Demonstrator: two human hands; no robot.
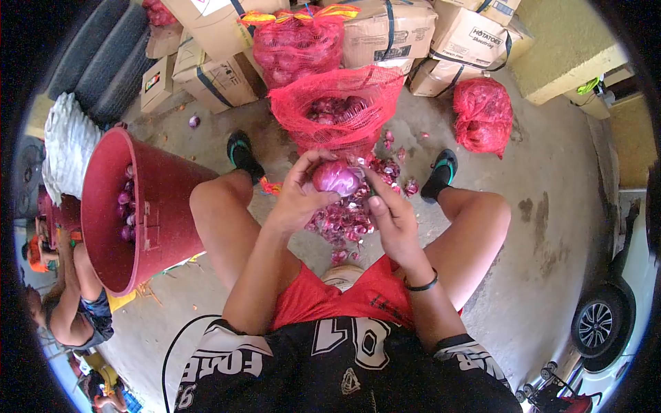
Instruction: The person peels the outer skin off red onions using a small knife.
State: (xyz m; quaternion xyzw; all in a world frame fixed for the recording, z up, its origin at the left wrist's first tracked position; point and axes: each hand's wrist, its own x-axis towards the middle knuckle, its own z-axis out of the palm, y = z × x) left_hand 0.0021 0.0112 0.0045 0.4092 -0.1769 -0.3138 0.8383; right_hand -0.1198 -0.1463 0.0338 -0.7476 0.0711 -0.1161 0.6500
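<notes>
A peeled-looking, shiny red onion (336,178) rests in the curled fingers of my left hand (303,193). Close by on its right, my right hand (392,213) is closed, thumb against fingers, around something small and dark that I cannot make out. Below both hands, a heap of papery onion skins (348,224) lies on the floor between my legs. Just beyond them stands a red mesh sack (289,110), its mouth wide, with red onions (334,110) inside.
A large red tub (148,237) lies tilted at left, holding several onions. Filled mesh sacks (297,55) (483,117) and strapped cardboard boxes (389,31) line the back. A loose onion (194,122) is on the floor. Another person (72,296) sits at far left; a car wheel (595,325) is at right.
</notes>
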